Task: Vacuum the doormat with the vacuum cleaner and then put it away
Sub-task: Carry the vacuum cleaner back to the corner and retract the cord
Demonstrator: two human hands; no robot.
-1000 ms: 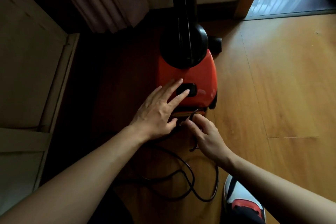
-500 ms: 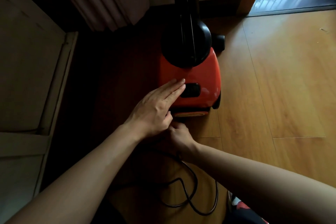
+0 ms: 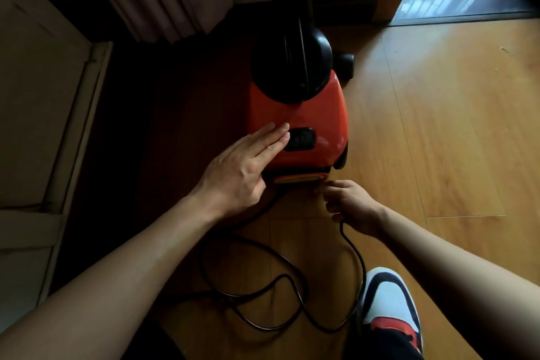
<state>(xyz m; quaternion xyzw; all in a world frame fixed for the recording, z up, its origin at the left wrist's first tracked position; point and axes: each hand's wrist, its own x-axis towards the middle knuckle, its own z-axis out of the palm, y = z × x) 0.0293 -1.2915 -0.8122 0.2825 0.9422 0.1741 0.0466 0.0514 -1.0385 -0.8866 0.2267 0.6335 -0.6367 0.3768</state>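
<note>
On the wooden plank floor [image 3: 438, 126], the left hand [image 3: 239, 172] lies flat on the red-and-black plastic canister vacuum cleaner [image 3: 295, 114]; the right hand [image 3: 350, 204] pinches its thin black power cord [image 3: 292, 286].

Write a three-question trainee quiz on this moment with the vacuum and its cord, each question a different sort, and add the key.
1. True or false: the left hand lies flat, fingers straight, on the red vacuum cleaner.
2. What does the right hand hold? A. the black cord; B. a broom; C. nothing.
3. Fill in: the slack of the black cord lies looped on the wooden ____.
Key: 1 true; 2 A; 3 floor.
</note>
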